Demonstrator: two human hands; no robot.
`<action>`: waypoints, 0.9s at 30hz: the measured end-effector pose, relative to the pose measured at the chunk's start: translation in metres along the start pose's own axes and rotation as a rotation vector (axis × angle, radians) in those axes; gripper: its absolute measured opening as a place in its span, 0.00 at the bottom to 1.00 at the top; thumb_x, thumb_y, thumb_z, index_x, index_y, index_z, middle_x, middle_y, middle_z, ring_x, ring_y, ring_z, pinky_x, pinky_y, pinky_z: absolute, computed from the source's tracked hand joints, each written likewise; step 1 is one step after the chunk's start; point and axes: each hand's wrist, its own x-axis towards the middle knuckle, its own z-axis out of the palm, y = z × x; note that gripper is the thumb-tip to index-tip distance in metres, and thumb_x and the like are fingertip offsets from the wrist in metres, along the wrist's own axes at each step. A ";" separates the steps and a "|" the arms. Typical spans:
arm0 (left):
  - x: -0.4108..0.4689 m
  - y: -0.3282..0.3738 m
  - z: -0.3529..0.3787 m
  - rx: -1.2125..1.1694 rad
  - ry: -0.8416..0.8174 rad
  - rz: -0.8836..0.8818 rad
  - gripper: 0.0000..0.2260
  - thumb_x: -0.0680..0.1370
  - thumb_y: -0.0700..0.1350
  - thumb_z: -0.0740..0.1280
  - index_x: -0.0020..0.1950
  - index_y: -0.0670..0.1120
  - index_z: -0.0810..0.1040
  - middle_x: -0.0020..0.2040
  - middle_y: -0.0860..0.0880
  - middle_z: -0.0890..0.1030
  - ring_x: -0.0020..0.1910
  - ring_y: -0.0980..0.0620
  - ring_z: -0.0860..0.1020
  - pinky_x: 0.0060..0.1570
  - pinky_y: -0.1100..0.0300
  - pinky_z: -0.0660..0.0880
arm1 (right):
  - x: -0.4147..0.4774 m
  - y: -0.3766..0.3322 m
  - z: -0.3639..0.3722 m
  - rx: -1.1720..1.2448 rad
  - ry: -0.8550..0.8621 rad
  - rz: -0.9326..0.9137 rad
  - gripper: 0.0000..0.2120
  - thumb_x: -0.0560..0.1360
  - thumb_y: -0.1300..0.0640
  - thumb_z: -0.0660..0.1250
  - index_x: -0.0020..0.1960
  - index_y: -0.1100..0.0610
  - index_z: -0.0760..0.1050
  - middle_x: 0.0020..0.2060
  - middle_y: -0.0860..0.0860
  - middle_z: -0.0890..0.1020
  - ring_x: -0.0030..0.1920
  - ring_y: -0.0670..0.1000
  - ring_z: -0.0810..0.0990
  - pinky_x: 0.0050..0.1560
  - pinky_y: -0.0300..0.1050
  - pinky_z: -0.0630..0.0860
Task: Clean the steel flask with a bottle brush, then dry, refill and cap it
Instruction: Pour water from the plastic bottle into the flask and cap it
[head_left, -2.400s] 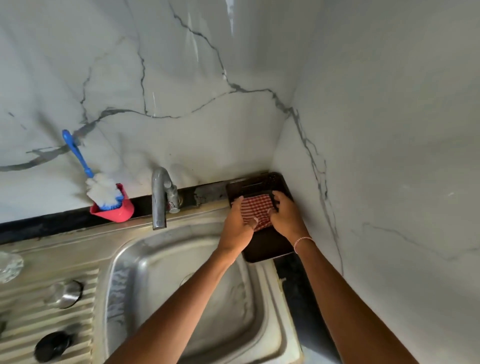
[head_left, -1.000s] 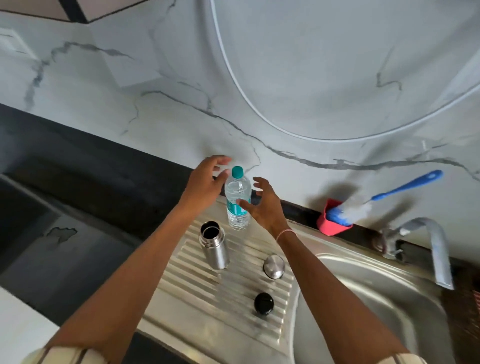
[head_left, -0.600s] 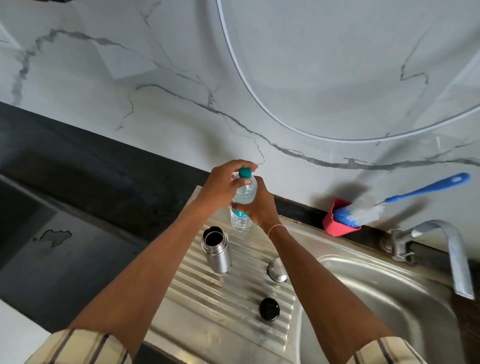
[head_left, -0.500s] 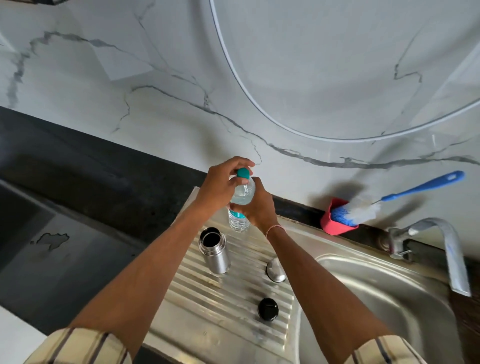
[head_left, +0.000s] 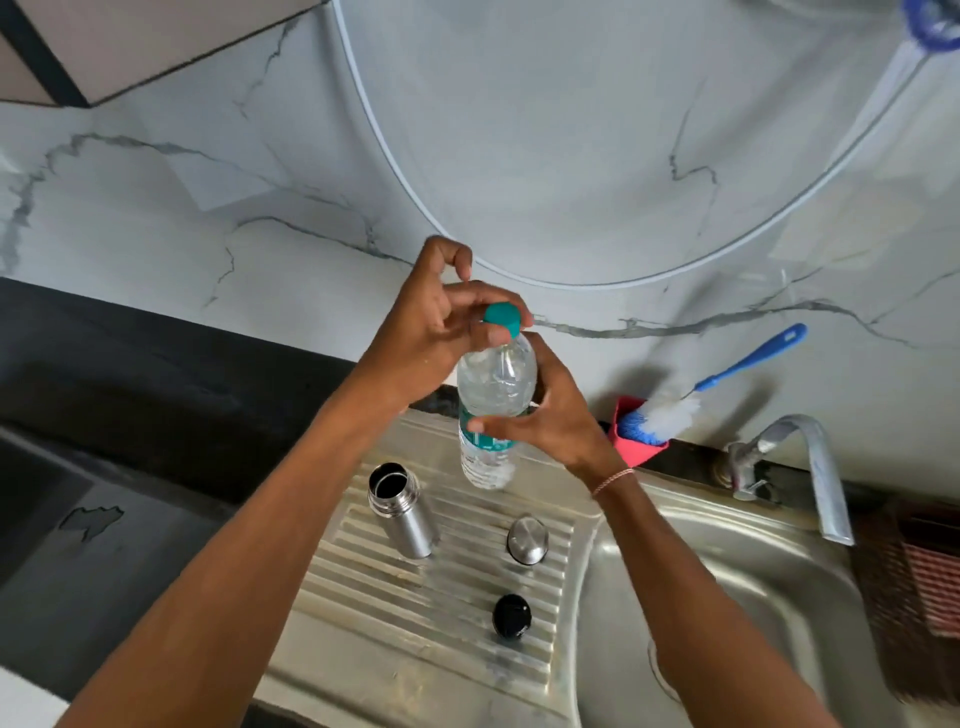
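Note:
The open steel flask (head_left: 402, 512) stands upright on the ribbed drainboard (head_left: 415, 608). Above and behind it I hold a clear plastic water bottle (head_left: 493, 410), lifted off the board. My right hand (head_left: 550, 415) grips its body at the label. My left hand (head_left: 436, 327) pinches its teal cap (head_left: 503, 318). A round steel lid (head_left: 527, 540) and a black inner cap (head_left: 511, 616) lie on the drainboard to the right of the flask.
A blue-handled bottle brush (head_left: 691, 400) leans in a red cup (head_left: 631, 434) against the marble wall. The tap (head_left: 810, 467) arches over the steel sink basin (head_left: 727, 623). A checked cloth (head_left: 932, 587) lies on a dark tray at far right. Black counter (head_left: 130, 415) spreads left.
Both hands left the checked cloth, reached the water bottle and took hold of it. The bottle has since risen off the drainboard, with my left fingers on its cap.

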 end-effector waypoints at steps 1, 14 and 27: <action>0.000 0.012 0.006 -0.063 -0.048 0.007 0.23 0.76 0.25 0.68 0.54 0.47 0.59 0.51 0.39 0.86 0.51 0.43 0.84 0.58 0.49 0.78 | -0.007 -0.011 -0.008 0.052 -0.067 -0.003 0.39 0.61 0.64 0.84 0.68 0.58 0.71 0.59 0.54 0.82 0.60 0.54 0.81 0.62 0.52 0.79; -0.058 0.062 0.147 0.055 0.301 -0.192 0.18 0.71 0.33 0.79 0.58 0.45 0.87 0.49 0.49 0.89 0.51 0.53 0.87 0.58 0.52 0.83 | -0.143 -0.047 -0.045 -0.106 0.374 -0.055 0.30 0.62 0.62 0.84 0.59 0.56 0.75 0.48 0.49 0.85 0.48 0.50 0.85 0.51 0.50 0.82; -0.083 0.049 0.212 0.278 0.104 -0.065 0.14 0.82 0.44 0.71 0.67 0.46 0.82 0.58 0.51 0.85 0.58 0.57 0.83 0.63 0.59 0.78 | -0.212 -0.046 -0.066 -0.547 0.756 0.072 0.35 0.60 0.40 0.79 0.63 0.46 0.71 0.45 0.44 0.85 0.43 0.52 0.84 0.41 0.40 0.76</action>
